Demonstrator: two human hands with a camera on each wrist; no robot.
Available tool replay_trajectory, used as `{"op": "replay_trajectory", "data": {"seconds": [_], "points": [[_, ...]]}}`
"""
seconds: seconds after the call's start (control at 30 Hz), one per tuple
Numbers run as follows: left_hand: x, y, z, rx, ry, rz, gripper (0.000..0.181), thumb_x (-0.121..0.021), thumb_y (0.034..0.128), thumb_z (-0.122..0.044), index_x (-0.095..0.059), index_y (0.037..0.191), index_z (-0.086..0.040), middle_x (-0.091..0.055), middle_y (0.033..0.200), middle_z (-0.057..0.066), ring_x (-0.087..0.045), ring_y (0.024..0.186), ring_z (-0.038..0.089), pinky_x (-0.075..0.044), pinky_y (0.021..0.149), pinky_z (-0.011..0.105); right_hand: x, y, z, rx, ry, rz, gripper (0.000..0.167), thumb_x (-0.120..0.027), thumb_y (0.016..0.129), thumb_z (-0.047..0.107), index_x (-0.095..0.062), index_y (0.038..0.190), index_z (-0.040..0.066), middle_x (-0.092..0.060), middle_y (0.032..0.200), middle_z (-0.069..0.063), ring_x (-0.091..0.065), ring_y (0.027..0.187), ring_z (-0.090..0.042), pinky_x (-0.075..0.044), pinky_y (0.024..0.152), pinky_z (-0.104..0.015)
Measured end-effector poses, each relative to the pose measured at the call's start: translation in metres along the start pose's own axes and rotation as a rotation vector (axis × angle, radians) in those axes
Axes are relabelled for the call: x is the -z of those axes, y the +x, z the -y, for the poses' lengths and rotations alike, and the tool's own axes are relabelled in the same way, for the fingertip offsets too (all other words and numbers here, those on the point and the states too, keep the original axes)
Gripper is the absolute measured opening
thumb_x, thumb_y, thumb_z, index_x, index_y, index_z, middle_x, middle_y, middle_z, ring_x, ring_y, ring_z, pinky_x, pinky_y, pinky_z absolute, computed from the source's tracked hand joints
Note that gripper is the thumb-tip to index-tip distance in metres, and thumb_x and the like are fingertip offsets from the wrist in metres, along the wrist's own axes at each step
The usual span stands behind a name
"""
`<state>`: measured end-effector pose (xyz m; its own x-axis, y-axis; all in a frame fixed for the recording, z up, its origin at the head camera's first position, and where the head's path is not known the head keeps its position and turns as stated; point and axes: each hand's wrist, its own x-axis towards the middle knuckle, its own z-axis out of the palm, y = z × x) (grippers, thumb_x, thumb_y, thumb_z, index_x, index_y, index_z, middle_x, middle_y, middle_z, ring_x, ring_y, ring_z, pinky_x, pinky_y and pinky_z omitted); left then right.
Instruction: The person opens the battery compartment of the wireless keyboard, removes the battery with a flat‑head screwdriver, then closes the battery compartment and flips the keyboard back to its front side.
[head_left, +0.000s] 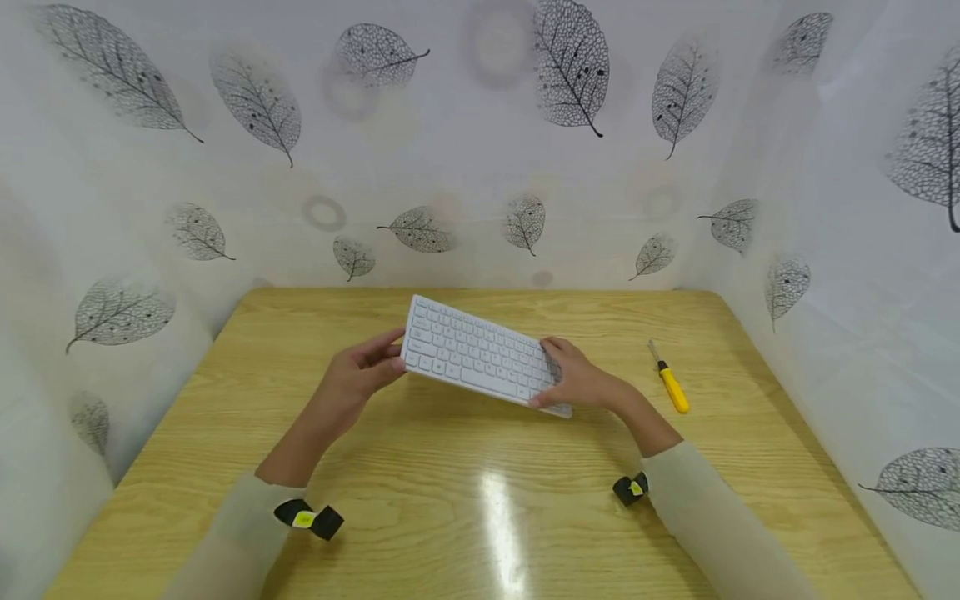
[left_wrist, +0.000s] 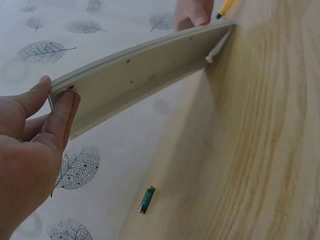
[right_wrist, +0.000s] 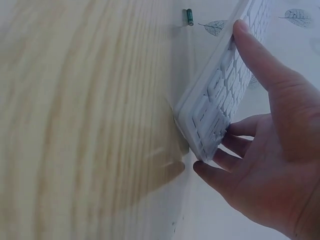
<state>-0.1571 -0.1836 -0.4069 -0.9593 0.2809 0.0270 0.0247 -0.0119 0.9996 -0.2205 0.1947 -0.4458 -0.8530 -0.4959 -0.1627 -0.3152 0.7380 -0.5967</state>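
A white keyboard (head_left: 480,350) is held tilted over the wooden table, its left end raised and its right end low, close to the tabletop. My left hand (head_left: 356,379) pinches the left end, thumb on the key side and fingers under the back. Across the right end lies my right hand (head_left: 581,377), its thumb at the near long edge and its fingers at the far edge. The left wrist view shows the keyboard's pale underside (left_wrist: 135,75) with small screw points. Whether the low corner touches the table I cannot tell.
To the right of my right hand lies a screwdriver (head_left: 673,390) with a yellow handle. A green battery (left_wrist: 146,200) lies on the table near its far edge, hidden in the head view. Leaf-patterned cloth (head_left: 465,150) surrounds the table (head_left: 420,517) at the back and sides.
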Motion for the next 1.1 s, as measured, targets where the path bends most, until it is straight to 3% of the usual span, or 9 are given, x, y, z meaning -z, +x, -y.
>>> {"op": "replay_trajectory", "data": {"seconds": [0.17,0.33,0.63,0.87,1.1], "points": [[0.002,-0.003,0.015,0.030,0.033,0.021,0.060,-0.070,0.0962,-0.019,-0.046,0.150,-0.007,-0.060,0.136,0.018,-0.065,0.118,0.015,-0.052,0.098,0.025,0.001,-0.006,-0.004,-0.020,-0.040,-0.005,0.125,-0.085,0.075,0.054,-0.014,0.158,-0.005,-0.012,0.165,-0.026,-0.015,0.151,-0.047,-0.021,0.120,-0.062],[0.005,-0.006,0.027,0.101,0.096,0.009,0.060,-0.071,0.0951,-0.016,-0.048,0.150,-0.008,-0.061,0.131,0.020,-0.065,0.112,0.017,-0.053,0.096,0.027,0.000,-0.011,-0.004,-0.026,-0.034,-0.005,0.125,-0.085,0.074,0.054,-0.014,0.158,-0.005,-0.010,0.165,-0.025,-0.013,0.151,-0.046,-0.019,0.121,-0.061],[0.010,-0.010,0.045,0.198,0.271,0.003,0.061,-0.072,0.0940,-0.017,-0.048,0.149,-0.008,-0.065,0.124,0.016,-0.065,0.109,0.020,-0.054,0.090,0.025,-0.006,-0.012,-0.002,-0.020,-0.056,-0.012,0.124,-0.087,0.075,0.048,-0.013,0.158,-0.007,-0.010,0.165,-0.026,-0.011,0.152,-0.046,-0.016,0.122,-0.058],[0.013,-0.008,0.057,0.178,0.373,0.022,0.060,-0.072,0.0931,-0.012,-0.049,0.147,-0.001,-0.069,0.116,0.016,-0.066,0.102,0.019,-0.054,0.083,0.021,-0.009,-0.012,0.003,-0.016,-0.075,-0.028,0.123,-0.089,0.074,0.043,-0.014,0.156,-0.010,-0.012,0.164,-0.028,-0.012,0.151,-0.047,-0.017,0.122,-0.059],[0.013,-0.009,0.061,0.174,0.418,0.027,0.059,-0.072,0.0928,-0.011,-0.050,0.146,0.001,-0.072,0.113,0.014,-0.068,0.102,0.019,-0.054,0.084,0.023,-0.011,-0.013,0.007,-0.023,-0.073,-0.029,0.121,-0.089,0.074,0.041,-0.016,0.156,-0.010,-0.013,0.163,-0.029,-0.012,0.151,-0.047,-0.017,0.122,-0.058]]}}
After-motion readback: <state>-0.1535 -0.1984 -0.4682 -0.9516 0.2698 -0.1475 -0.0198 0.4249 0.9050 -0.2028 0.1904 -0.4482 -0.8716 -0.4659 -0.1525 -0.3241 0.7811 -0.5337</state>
